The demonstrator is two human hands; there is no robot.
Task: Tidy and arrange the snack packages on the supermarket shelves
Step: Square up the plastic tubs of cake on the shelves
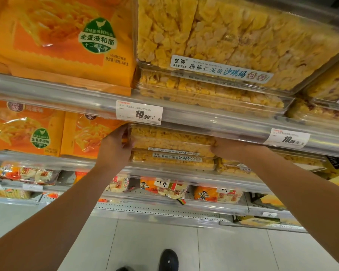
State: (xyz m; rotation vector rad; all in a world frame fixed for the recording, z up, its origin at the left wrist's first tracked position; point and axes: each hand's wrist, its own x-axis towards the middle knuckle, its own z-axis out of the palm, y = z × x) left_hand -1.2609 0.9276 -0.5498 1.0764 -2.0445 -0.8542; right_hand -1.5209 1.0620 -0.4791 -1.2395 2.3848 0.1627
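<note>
Clear "沙琪玛" box between left hand, right hand

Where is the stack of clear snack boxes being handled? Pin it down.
In the head view, the stack of clear snack boxes sits mid-frame on the second shelf, below the 10.90 price tag, gripped between the left hand and right hand, right of the orange bags.

glossy clear plastic snack boxes, shiny orange film bags

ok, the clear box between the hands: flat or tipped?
Flat. The clear snack box lies level on another box on the middle shelf, left hand and right hand at its ends.
</note>
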